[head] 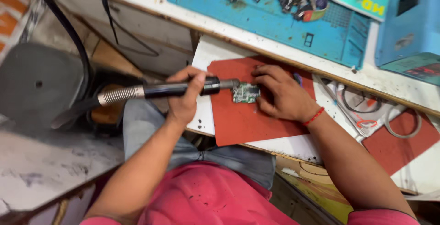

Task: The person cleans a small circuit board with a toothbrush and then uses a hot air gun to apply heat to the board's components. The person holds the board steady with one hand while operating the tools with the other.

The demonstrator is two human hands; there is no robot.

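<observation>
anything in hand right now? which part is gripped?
Left hand grips the hot-air tool around its black handle. Right hand holds no tool; its fingers press the green circuit board at its edge.

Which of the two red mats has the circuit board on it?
The red mat under both hands, in front of the person. The other red mat lies at the right under cables, with no board.

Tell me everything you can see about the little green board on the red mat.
The little green board is a small, roughly rectangular circuit board, green with silvery-grey parts on its face. It lies flat on the red mat, near the middle. The right hand rests its fingertips on its right edge. The metal nozzle of the black hot-air tool, gripped by the left hand, points at its left edge. Finer details are too small to tell.
</observation>
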